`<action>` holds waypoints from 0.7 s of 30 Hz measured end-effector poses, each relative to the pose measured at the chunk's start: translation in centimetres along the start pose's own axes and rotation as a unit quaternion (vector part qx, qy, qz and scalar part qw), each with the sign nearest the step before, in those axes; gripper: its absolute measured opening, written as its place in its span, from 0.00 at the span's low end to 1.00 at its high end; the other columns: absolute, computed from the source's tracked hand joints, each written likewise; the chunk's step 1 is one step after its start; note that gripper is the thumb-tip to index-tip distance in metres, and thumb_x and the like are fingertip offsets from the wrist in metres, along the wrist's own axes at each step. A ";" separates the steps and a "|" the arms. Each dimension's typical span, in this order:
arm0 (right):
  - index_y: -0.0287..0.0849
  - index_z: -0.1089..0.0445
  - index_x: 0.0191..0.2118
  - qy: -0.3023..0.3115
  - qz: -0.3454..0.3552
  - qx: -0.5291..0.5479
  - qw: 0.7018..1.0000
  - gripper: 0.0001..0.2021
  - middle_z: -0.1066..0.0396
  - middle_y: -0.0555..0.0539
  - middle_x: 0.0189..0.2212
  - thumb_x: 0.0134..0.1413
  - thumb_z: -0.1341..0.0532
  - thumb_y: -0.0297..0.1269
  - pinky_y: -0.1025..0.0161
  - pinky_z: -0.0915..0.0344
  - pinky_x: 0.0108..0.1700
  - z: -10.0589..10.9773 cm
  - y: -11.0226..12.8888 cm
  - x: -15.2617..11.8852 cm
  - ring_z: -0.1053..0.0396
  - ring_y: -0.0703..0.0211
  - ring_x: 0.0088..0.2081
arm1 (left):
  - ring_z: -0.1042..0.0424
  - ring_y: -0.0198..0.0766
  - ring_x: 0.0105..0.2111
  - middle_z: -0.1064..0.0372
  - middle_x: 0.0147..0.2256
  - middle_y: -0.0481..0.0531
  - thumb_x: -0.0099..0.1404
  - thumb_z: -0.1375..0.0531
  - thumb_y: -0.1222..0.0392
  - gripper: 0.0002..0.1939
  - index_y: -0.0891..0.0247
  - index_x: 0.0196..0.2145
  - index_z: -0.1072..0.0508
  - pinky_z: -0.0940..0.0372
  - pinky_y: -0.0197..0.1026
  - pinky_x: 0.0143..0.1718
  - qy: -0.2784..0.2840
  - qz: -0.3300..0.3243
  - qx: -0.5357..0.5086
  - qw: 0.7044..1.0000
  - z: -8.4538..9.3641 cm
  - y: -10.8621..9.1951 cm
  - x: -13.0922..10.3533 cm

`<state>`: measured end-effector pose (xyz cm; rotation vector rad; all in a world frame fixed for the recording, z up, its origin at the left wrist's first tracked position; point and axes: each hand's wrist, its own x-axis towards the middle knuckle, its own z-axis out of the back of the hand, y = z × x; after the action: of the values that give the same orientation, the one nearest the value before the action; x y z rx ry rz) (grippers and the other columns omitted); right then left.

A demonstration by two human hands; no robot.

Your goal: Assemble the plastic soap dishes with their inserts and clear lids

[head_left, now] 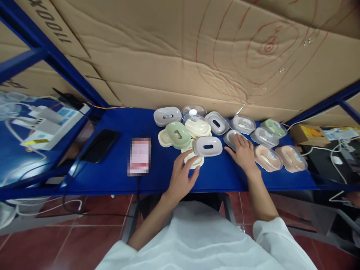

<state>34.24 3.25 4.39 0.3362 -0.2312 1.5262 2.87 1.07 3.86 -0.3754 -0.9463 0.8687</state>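
Note:
My left hand point(183, 174) is open, fingers spread and slightly curled, over a cream oval piece point(197, 161) at the front of a small pile. Just beyond its fingertips lies a grey soap dish point(208, 146) with an oblong slot. My right hand point(244, 153) rests on a grey soap dish with a clear lid point(231, 138); its fingers lie apart on top and the thumb stretches left. A green soap dish point(177, 135) and a cream soap dish point(197, 126) belong to the pile. Behind them are two more grey dishes point(168, 116) point(217, 123) and a clear lid point(194, 111).
Lidded soap dishes stand at the right: grey point(243, 123), green point(274, 128) and peach point(268, 158). On the left of the blue table point(165, 176) lie a phone point(139, 156) with a blurred screen and a black flat object point(98, 146). Cardboard point(157, 56) walls the back.

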 end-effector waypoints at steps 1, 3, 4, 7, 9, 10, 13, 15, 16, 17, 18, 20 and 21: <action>0.40 0.33 0.68 0.011 -0.004 -0.002 1.000 0.29 0.29 0.33 0.64 0.75 0.48 0.54 0.38 0.42 0.66 -0.5 -0.7 -1.7 0.32 0.35 0.64 | 0.31 0.48 0.63 0.32 0.62 0.60 0.75 0.39 0.62 0.17 0.55 0.60 0.28 0.33 0.53 0.64 0.014 -0.004 -0.020 1.000 -0.3 -0.4 -0.1; 0.42 0.28 0.64 0.006 -0.023 0.018 1.000 0.26 0.25 0.35 0.60 0.76 0.49 0.52 0.41 0.40 0.65 -1.2 -1.6 -4.2 0.28 0.38 0.60 | 0.30 0.46 0.63 0.32 0.62 0.59 0.76 0.40 0.61 0.16 0.55 0.60 0.29 0.32 0.52 0.64 0.048 -0.014 -0.064 0.997 -1.2 -1.5 -0.1; 0.42 0.27 0.63 -0.007 -0.037 0.036 0.999 0.25 0.23 0.36 0.58 0.76 0.50 0.52 0.42 0.39 0.64 -1.4 -1.8 -5.0 0.26 0.39 0.58 | 0.30 0.46 0.63 0.31 0.62 0.59 0.77 0.40 0.61 0.17 0.55 0.60 0.29 0.32 0.52 0.64 0.065 -0.018 -0.084 0.994 -1.6 -2.0 -0.1; 0.41 0.25 0.61 -0.057 -0.083 0.108 0.989 0.28 0.20 0.35 0.54 0.76 0.51 0.56 0.43 0.35 0.61 -0.8 -1.4 -5.5 0.23 0.40 0.54 | 0.30 0.46 0.63 0.31 0.62 0.60 0.77 0.40 0.60 0.17 0.56 0.61 0.29 0.32 0.51 0.65 0.101 -0.037 -0.110 0.988 -2.8 -3.4 -0.3; 0.41 0.26 0.61 -0.090 -0.089 0.140 0.982 0.28 0.20 0.35 0.54 0.76 0.51 0.57 0.44 0.34 0.59 0.0 -0.1 -4.3 0.24 0.40 0.54 | 0.30 0.47 0.62 0.31 0.62 0.61 0.77 0.41 0.60 0.17 0.58 0.60 0.28 0.31 0.52 0.64 0.120 -0.068 -0.097 0.986 -3.3 -3.9 -0.6; 0.42 0.26 0.62 -0.098 -0.071 0.147 0.982 0.27 0.21 0.35 0.55 0.76 0.50 0.56 0.44 0.35 0.60 0.4 0.7 -3.2 0.24 0.41 0.56 | 0.30 0.49 0.62 0.32 0.62 0.61 0.77 0.41 0.60 0.16 0.58 0.60 0.27 0.31 0.53 0.63 0.129 -0.087 -0.085 0.984 -3.4 -4.0 -0.8; 0.48 0.28 0.64 -0.065 0.062 0.151 0.984 0.23 0.24 0.41 0.60 0.77 0.48 0.53 0.44 0.45 0.67 1.1 3.9 1.9 0.29 0.44 0.62 | 0.30 0.51 0.61 0.32 0.62 0.62 0.76 0.41 0.61 0.15 0.59 0.58 0.26 0.31 0.56 0.62 0.146 -0.126 -0.053 0.980 -3.4 -3.9 -1.5; 0.51 0.28 0.65 -0.030 0.146 0.152 0.977 0.22 0.25 0.44 0.62 0.77 0.49 0.51 0.43 0.50 0.69 1.1 6.0 6.1 0.32 0.46 0.65 | 0.30 0.51 0.61 0.32 0.62 0.62 0.76 0.41 0.62 0.15 0.59 0.58 0.25 0.31 0.57 0.62 0.143 -0.124 -0.034 0.981 -3.1 -3.7 -1.9; 0.50 0.29 0.65 -0.018 0.167 0.147 0.975 0.22 0.26 0.44 0.64 0.78 0.50 0.50 0.42 0.50 0.69 1.1 6.9 8.0 0.33 0.45 0.66 | 0.31 0.52 0.62 0.32 0.62 0.62 0.76 0.41 0.62 0.15 0.59 0.57 0.25 0.31 0.57 0.62 0.138 -0.117 -0.025 0.983 -2.8 -3.5 -2.0; 0.49 0.29 0.65 -0.014 0.176 0.140 0.974 0.22 0.28 0.43 0.65 0.78 0.51 0.49 0.42 0.50 0.69 1.1 7.5 9.5 0.35 0.45 0.67 | 0.31 0.52 0.62 0.32 0.62 0.62 0.76 0.41 0.62 0.14 0.58 0.57 0.25 0.31 0.57 0.62 0.131 -0.108 -0.016 0.985 -2.5 -3.2 -2.2; 0.48 0.30 0.66 -0.015 0.177 0.133 0.975 0.23 0.30 0.42 0.66 0.78 0.51 0.48 0.42 0.50 0.69 1.3 7.9 10.5 0.36 0.44 0.68 | 0.31 0.52 0.62 0.32 0.62 0.62 0.76 0.41 0.62 0.14 0.58 0.57 0.25 0.32 0.57 0.62 0.124 -0.099 -0.007 0.987 -2.2 -2.9 -2.3; 0.47 0.31 0.67 -0.024 0.165 0.124 0.978 0.23 0.31 0.41 0.67 0.78 0.52 0.48 0.42 0.47 0.68 1.8 8.0 10.5 0.37 0.44 0.68 | 0.32 0.51 0.62 0.32 0.62 0.61 0.76 0.40 0.62 0.14 0.58 0.57 0.25 0.32 0.56 0.62 0.107 -0.078 0.006 0.991 -1.5 -2.1 -2.5; 0.46 0.31 0.67 -0.025 0.157 0.123 0.980 0.24 0.31 0.41 0.67 0.78 0.52 0.49 0.44 0.45 0.67 2.1 7.7 9.3 0.36 0.44 0.68 | 0.32 0.51 0.62 0.32 0.62 0.61 0.76 0.40 0.62 0.15 0.57 0.58 0.26 0.33 0.56 0.62 0.098 -0.069 0.011 0.993 -1.1 -1.6 -2.6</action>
<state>27.06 11.34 10.19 0.5548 -0.1390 1.8655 3.81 -1.83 2.85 -0.3664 -0.7704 0.7020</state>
